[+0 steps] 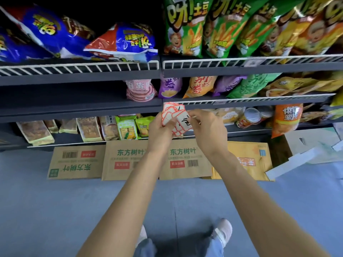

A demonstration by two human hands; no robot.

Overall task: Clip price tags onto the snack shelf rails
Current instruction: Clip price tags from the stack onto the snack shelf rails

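My left hand (161, 130) grips a fanned stack of white price tags with red borders (171, 113), held up in front of the middle shelf. My right hand (206, 127) pinches the front tag (183, 121), which bears black handwriting, at its right edge. Just above the tags runs the white wire rail of the middle shelf (259, 100); a clear tag holder (220, 102) sits on it. The upper shelf's white wire rail (213, 61) carries another clear holder (250, 62), blurred.
Blue and green chip bags (185, 28) fill the top shelf, purple, orange and green bags (200, 86) the middle one. Biscuit packs and cans stand on the lowest shelf. Flattened cardboard boxes (130, 160) lie on the grey floor under it. My shoes (222, 232) show below.
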